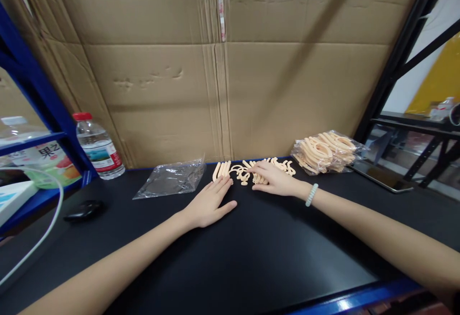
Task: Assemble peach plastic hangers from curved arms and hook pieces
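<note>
Small cream-coloured pieces, some straight and some curved, lie in a loose row near the back of the black table. My left hand (pixel 210 203) rests flat at the row's left end, its fingertips by several straight sticks (pixel 222 169). Over the middle of the row is my right hand (pixel 275 179), palm down with fingers spread, and it hides part of the pieces under it. Curved pieces (pixel 287 167) show beyond its fingers on the right. A pale beaded bracelet (pixel 312 194) circles the right wrist. Neither hand grips anything that I can see.
A clear plastic bag (pixel 172 179) lies left of the pieces. Bagged cream pieces (pixel 325 151) sit at the back right beside a dark tablet-like slab (pixel 383 177). A water bottle (pixel 98 147), a black mouse (pixel 84 210) and a white cable (pixel 53 219) are left. Cardboard (pixel 154 75) walls the back.
</note>
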A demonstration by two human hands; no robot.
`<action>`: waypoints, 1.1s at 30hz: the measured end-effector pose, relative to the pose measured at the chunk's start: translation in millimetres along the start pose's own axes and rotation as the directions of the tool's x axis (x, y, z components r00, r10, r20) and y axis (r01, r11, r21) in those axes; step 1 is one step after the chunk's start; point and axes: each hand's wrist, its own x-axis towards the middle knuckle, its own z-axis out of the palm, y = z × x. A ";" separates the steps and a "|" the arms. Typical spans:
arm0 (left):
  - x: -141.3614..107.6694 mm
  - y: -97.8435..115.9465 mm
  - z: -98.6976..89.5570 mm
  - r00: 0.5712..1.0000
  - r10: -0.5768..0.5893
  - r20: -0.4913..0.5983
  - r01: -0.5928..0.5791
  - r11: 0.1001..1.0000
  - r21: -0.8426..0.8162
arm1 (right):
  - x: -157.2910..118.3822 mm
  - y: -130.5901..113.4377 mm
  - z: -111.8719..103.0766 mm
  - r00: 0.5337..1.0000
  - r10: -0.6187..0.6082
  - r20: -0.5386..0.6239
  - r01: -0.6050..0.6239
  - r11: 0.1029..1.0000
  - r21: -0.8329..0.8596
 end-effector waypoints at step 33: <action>-3.6 1.7 1.1 0.989 0.040 -0.141 -0.036 0.999 0.030 | 67.2 -2.4 1.7 0.927 0.048 0.373 -0.058 0.998 0.016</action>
